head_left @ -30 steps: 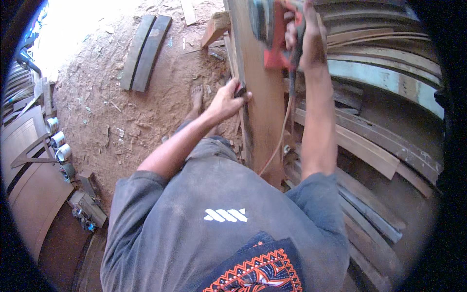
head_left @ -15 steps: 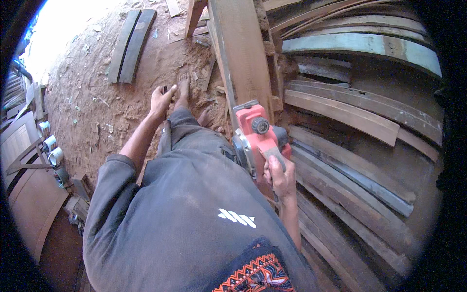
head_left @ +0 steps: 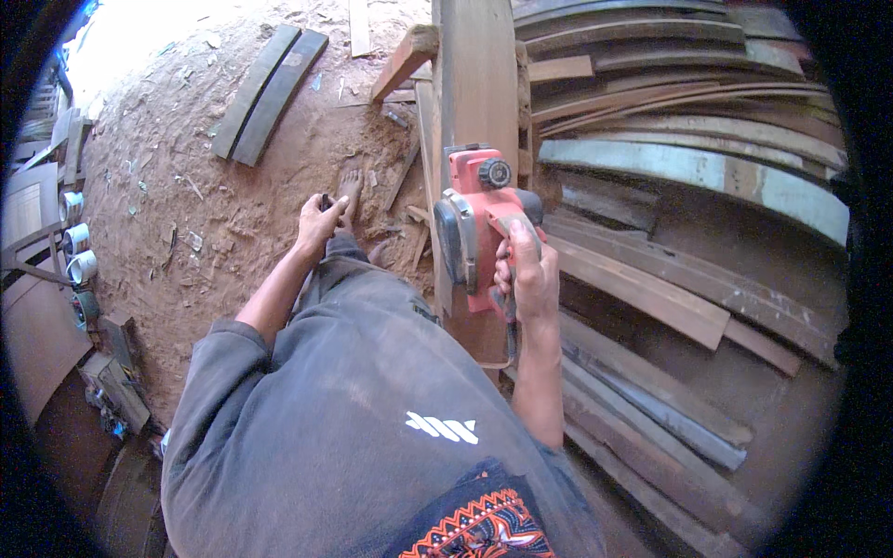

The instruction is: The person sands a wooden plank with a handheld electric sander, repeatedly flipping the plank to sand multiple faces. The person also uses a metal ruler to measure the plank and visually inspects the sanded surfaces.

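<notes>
A red electric hand planer [head_left: 483, 200] with a black front knob rests on a long wooden plank [head_left: 480, 74], which runs away from me. My right hand [head_left: 528, 265] is wrapped round the planer's rear handle, and a dark cord hangs by its wrist. Out to the left, above the ground near my bare foot [head_left: 352, 181], my left hand [head_left: 323, 223] is closed. A small dark object [head_left: 326, 201] shows between its thumb and fingers; its kind is too small to tell.
Stacked boards [head_left: 642, 279] fill the right side, among them a pale blue one [head_left: 642, 160]. Two dark boards [head_left: 279, 98] lie on the sandy ground at the far left. A wooden support leg [head_left: 403, 63] stands beside the plank. Several cans [head_left: 77, 239] stand at the left edge.
My right hand and the planer have moved farther away along the plank. My left hand has shifted slightly right and nearer, still closed round the small dark object. The view has turned a little.
</notes>
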A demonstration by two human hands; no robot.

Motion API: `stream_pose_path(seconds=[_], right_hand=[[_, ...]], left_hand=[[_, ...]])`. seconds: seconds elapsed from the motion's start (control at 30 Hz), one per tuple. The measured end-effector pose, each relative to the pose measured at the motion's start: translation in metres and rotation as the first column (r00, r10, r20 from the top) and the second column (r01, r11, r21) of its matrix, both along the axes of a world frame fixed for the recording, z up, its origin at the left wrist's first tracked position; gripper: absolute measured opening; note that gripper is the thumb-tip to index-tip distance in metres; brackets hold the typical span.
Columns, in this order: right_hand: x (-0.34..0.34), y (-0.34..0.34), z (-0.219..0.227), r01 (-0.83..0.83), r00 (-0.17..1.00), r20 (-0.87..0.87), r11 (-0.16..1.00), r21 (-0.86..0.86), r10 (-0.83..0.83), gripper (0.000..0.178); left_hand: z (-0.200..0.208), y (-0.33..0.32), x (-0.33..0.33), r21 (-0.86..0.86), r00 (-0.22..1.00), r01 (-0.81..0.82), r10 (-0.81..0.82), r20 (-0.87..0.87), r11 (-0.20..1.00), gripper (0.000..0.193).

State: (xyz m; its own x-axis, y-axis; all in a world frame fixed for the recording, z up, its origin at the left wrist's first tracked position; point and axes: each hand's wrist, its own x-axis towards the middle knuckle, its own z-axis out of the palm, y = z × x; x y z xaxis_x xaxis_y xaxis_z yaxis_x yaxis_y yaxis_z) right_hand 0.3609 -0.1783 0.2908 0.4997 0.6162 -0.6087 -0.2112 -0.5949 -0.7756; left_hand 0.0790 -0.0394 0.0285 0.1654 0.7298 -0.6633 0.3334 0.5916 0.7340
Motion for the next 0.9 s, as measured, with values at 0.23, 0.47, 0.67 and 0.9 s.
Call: stream_pose_path(seconds=[0.23, 0.47, 0.67, 0.9], right_hand=[[0.030, 0.098, -0.009, -0.005, 0.999, 0.045, 1.000, 0.020, 0.004, 0.049], [0.062, 0.208, -0.015, -0.043, 0.995, 0.098, 0.997, 0.063, 0.037, 0.052], [0.102, 0.321, -0.028, -0.101, 0.986, 0.151, 0.982, 0.157, 0.077, 0.053], [0.130, 0.398, -0.039, -0.199, 0.962, 0.258, 0.868, 0.454, 0.086, 0.062]], left_hand=[[0.010, 0.030, -0.001, -0.014, 0.999, -0.045, 0.045, -0.004, 0.999, 0.034], [0.011, 0.059, 0.005, -0.056, 0.996, -0.079, 0.080, 0.027, 0.995, 0.032], [0.014, 0.089, -0.010, -0.090, 0.993, -0.099, 0.093, -0.069, 0.991, 0.033], [0.024, 0.097, -0.029, -0.043, 0.993, -0.076, 0.072, -0.089, 0.996, 0.035]])
